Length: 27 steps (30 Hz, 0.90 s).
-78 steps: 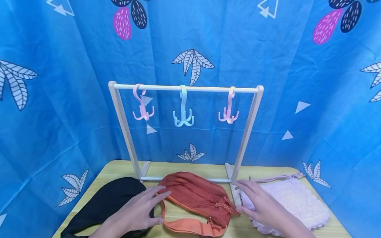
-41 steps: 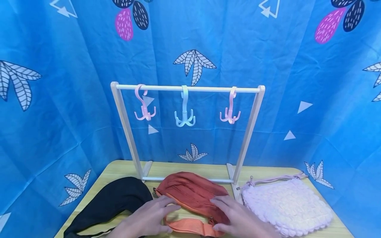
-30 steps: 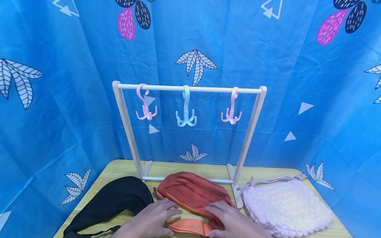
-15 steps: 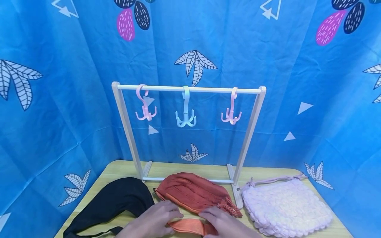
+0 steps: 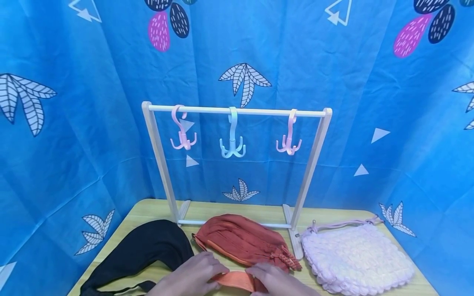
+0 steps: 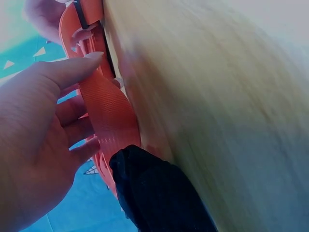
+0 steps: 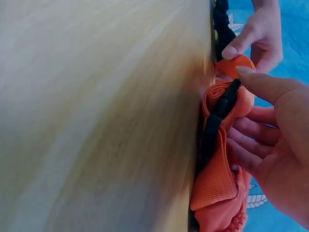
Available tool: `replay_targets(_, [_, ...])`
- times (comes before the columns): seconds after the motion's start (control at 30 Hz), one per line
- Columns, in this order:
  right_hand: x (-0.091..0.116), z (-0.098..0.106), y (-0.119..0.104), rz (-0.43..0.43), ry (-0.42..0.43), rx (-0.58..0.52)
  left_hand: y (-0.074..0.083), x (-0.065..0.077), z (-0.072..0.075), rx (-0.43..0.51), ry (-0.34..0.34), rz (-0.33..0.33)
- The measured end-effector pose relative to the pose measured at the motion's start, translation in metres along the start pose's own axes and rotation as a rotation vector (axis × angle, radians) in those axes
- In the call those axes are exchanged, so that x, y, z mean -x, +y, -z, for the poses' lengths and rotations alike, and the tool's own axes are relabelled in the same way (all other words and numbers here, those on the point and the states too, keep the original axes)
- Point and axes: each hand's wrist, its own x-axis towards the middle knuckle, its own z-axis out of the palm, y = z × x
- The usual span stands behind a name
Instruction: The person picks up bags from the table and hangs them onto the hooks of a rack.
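A rust-red waist bag [image 5: 240, 238] with an orange webbing strap [image 5: 237, 280] lies in front of the rack. My left hand [image 5: 192, 273] grips the strap's left part; in the left wrist view its thumb lies over the webbing [image 6: 108, 104], with the fingers behind. On the strap's right part is my right hand [image 5: 277, 281]. The right wrist view shows its thumb at the strap beside a black buckle [image 7: 219, 108], the other fingers curled behind. Between the two hands the strap spans a short stretch near the table's front.
A black bag [image 5: 137, 250] lies at the left, a fluffy pale lilac bag [image 5: 359, 257] at the right. Behind stands a white rack [image 5: 259, 111] bearing a left pink hook [image 5: 182, 137], a blue hook [image 5: 232, 144] and a right pink hook [image 5: 289, 142]. Blue patterned cloth surrounds the table.
My right hand has come left from the lilac bag's edge, across the red bag, down to the strap. My left hand has shifted right and lower, and both hands now grip the strap.
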Motion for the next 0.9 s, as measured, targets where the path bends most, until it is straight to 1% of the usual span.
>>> replay_targets(0.07, [-0.001, 0.002, -0.003, -0.020, -0.022, -0.016, 0.000, -0.001, 0.000, 0.021, -0.009, 0.015])
replay_targets(0.1, [-0.001, 0.002, -0.003, -0.009, -0.023, -0.010, 0.000, -0.002, 0.000, 0.030, -0.010, 0.019])
replay_targets(0.17, [-0.001, 0.007, -0.009, -0.019, -0.038, -0.014, 0.001, -0.002, -0.001, 0.041, -0.008, 0.021])
replay_targets(0.2, [-0.002, 0.006, -0.007, -0.006, -0.030, -0.004, 0.001, -0.002, -0.001, 0.046, -0.006, 0.022])
replay_targets(0.27, [-0.002, 0.009, -0.012, -0.013, -0.032, -0.012, 0.001, -0.002, -0.001, 0.047, -0.001, 0.022])
replay_targets(0.3, [-0.002, 0.010, -0.012, 0.003, -0.027, -0.002, 0.001, -0.002, -0.001, 0.048, -0.002, 0.024])
replay_targets(0.4, [-0.003, 0.021, -0.025, -0.028, -0.039, -0.026, 0.001, -0.003, -0.001, 0.062, -0.009, 0.032])
replay_targets(0.43, [-0.003, 0.028, -0.033, -0.046, -0.046, -0.034, 0.001, -0.003, -0.001, 0.066, -0.013, 0.036])
replay_targets(0.5, [-0.004, 0.033, -0.039, -0.057, -0.044, -0.025, 0.001, -0.004, -0.001, 0.077, -0.019, 0.043])
replay_targets(0.53, [-0.005, 0.036, -0.045, -0.080, -0.045, -0.033, 0.001, -0.004, -0.001, 0.079, -0.019, 0.045])
replay_targets(0.6, [-0.006, 0.037, -0.048, -0.089, -0.028, -0.029, 0.002, -0.004, -0.001, 0.084, -0.021, 0.049])
replay_targets(0.67, [-0.007, 0.036, -0.047, -0.099, -0.011, -0.039, 0.002, -0.004, -0.001, 0.088, -0.018, 0.046])
replay_targets(0.7, [-0.007, 0.030, -0.041, -0.081, 0.012, -0.035, 0.002, -0.004, 0.000, 0.089, -0.016, 0.042])
replay_targets(0.77, [-0.009, 0.028, -0.039, -0.101, 0.019, -0.060, 0.003, -0.004, 0.000, 0.093, -0.020, 0.036])
replay_targets(0.8, [-0.009, 0.020, -0.029, -0.105, 0.026, -0.070, 0.003, -0.004, 0.000, 0.093, -0.024, 0.038])
replay_targets(0.83, [-0.010, 0.020, -0.030, -0.118, 0.027, -0.083, 0.004, -0.004, 0.001, 0.094, -0.027, 0.040])
replay_targets(0.87, [-0.010, 0.014, -0.023, -0.117, 0.041, -0.092, 0.004, -0.004, 0.001, 0.094, -0.029, 0.042])
replay_targets(0.9, [-0.010, 0.014, -0.022, -0.120, 0.049, -0.094, 0.004, -0.004, 0.001, 0.095, -0.033, 0.049])
